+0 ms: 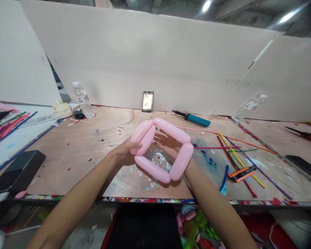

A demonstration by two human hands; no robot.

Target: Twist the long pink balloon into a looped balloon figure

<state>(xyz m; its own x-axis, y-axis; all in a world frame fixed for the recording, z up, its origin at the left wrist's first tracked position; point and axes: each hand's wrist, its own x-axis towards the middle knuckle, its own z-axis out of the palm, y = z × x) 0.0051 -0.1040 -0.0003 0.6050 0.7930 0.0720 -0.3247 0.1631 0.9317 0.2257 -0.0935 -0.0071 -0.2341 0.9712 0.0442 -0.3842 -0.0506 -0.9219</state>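
Note:
A pink modelling balloon (pixel 151 168), twisted into several sausage-like segments that form a closed ring, hangs above the wooden table. My left hand (pixel 129 146) grips its left side, where two segments lie side by side; the thumb crosses over them and the other fingers are hidden behind. My right hand (pixel 168 142) reaches through from behind the right side of the ring. Its fingers are stretched out and spread inside the loop, and the wrist passes behind the right segment.
Uninflated balloons (pixel 238 152) in several colours and an orange-black tool (pixel 242 173) lie on the right. A blue hand pump (pixel 197 119) and a small pixelated screen (pixel 147 101) are at the back. Bottles (pixel 84 100) stand or lean near both back corners. A dark box (pixel 18 171) sits front left.

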